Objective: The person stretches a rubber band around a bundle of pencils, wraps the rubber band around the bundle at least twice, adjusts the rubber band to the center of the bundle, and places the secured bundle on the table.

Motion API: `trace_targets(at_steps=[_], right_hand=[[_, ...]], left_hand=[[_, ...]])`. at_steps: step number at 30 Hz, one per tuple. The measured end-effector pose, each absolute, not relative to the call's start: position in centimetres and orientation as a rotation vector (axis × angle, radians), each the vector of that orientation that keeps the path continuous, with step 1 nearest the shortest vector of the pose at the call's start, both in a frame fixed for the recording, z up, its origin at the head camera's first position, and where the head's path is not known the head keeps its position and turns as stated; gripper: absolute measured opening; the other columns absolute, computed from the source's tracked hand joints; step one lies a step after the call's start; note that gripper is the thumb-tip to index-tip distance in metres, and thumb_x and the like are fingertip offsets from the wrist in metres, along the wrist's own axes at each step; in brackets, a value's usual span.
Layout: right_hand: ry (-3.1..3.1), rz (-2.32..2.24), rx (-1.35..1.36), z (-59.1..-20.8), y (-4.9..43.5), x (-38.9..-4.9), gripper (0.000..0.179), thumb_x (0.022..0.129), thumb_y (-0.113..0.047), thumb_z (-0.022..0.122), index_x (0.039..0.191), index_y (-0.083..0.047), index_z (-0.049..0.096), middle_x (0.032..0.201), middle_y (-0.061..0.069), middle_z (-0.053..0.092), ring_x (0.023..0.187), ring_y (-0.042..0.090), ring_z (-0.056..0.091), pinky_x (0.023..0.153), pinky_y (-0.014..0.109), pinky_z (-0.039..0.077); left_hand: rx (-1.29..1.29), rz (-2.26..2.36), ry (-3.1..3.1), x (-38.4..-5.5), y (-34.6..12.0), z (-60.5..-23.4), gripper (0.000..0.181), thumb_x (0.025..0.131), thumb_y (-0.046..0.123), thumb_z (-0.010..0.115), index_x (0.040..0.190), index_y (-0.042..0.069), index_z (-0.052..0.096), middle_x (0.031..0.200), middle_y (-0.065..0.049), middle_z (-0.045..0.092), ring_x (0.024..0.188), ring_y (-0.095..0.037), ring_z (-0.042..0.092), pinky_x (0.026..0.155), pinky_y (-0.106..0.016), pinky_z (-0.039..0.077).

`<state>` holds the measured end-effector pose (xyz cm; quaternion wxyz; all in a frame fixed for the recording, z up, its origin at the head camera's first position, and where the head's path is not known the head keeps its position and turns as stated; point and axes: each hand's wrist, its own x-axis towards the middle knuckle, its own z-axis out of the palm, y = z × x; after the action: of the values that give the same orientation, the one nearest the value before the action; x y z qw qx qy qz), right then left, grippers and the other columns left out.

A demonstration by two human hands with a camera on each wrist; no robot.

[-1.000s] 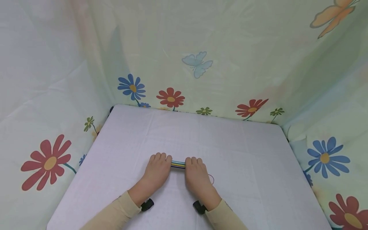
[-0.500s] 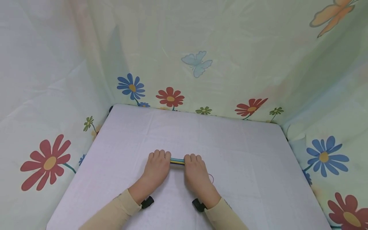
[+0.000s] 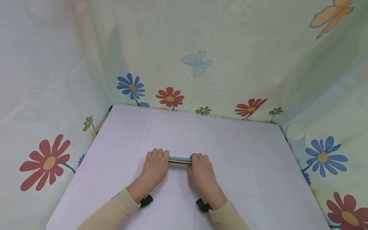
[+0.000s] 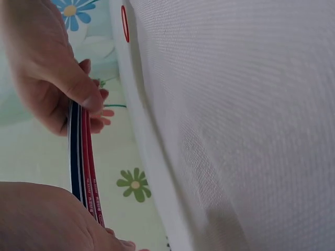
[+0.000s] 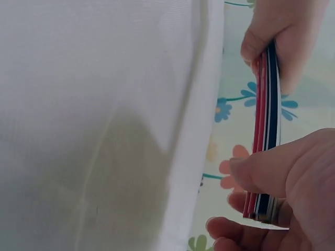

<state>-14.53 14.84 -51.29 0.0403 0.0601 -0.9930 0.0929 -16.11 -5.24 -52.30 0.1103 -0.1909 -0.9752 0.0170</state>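
Note:
Both hands hold a bundle of pencils sideways over the white table. Teal, yellow and dark pencils show in the head view; red and navy ones with white stripes in the wrist views. My left hand grips the bundle's left part, its fingers curled over the top. At the right end, my right hand pinches the bundle between thumb and fingers. In the right wrist view, the pencil ends show just past the right thumb. A thin red ring, like a rubber band, lies on the table in the left wrist view.
The table has a white cloth cover. Flower-printed curtains stand behind it and along both sides. A black wrist camera sits under the left wrist, and another black camera under the right.
My right hand has moved right along the bundle, so more of the pencils shows between the hands. Both hands are slightly farther forward. The red ring no longer shows in the head view.

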Motion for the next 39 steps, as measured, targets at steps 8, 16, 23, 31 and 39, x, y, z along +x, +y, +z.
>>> trace_targets(at_steps=[8,16,23,31,39], right_hand=[[-3.104,0.339,0.015,-51.4,17.2,-13.8,0.025,0.096,-0.017,0.08,0.113,-0.004,0.066,0.101,0.009,0.065,0.09,0.025,0.055,0.079,0.04,0.052],[-3.196,0.319,-0.07,-52.0,18.7,-12.5,0.015,0.096,-0.016,0.078,0.094,-0.007,0.067,0.089,0.007,0.06,0.083,0.024,0.053,0.074,0.039,0.051],[-3.212,0.408,-0.146,-52.8,19.3,-11.9,0.017,0.095,-0.016,0.08,0.091,-0.009,0.066,0.087,0.005,0.058,0.082,0.023,0.052,0.073,0.038,0.048],[-3.162,0.625,-0.219,-53.5,19.6,-12.0,0.015,0.096,-0.01,0.078,0.085,-0.01,0.067,0.082,0.004,0.058,0.077,0.02,0.052,0.07,0.034,0.047],[-3.101,0.176,0.007,-54.0,19.1,-11.8,0.011,0.097,-0.013,0.077,0.095,-0.004,0.073,0.088,0.008,0.062,0.084,0.026,0.053,0.075,0.04,0.051]], left_hand=[[-0.56,0.008,-2.89,-16.3,-5.5,-52.4,0.017,0.106,0.015,0.066,0.102,0.006,0.053,0.091,-0.01,0.054,0.087,-0.026,0.049,0.077,-0.039,0.045],[-0.555,-0.012,-2.886,-16.4,-5.5,-52.8,0.015,0.105,0.014,0.067,0.101,0.007,0.054,0.091,-0.009,0.055,0.086,-0.025,0.049,0.076,-0.038,0.043],[-0.562,-0.039,-2.889,-16.3,-5.4,-53.1,0.016,0.105,0.014,0.066,0.1,0.007,0.053,0.09,-0.009,0.055,0.085,-0.024,0.047,0.075,-0.038,0.042],[-0.564,-0.034,-2.94,-16.2,-5.5,-53.1,0.015,0.107,0.015,0.064,0.101,0.007,0.053,0.091,-0.009,0.055,0.085,-0.024,0.045,0.076,-0.038,0.041],[-0.568,-0.045,-2.94,-16.2,-5.6,-53.4,0.015,0.107,0.014,0.064,0.1,0.007,0.052,0.091,-0.009,0.053,0.085,-0.025,0.045,0.076,-0.038,0.04]])
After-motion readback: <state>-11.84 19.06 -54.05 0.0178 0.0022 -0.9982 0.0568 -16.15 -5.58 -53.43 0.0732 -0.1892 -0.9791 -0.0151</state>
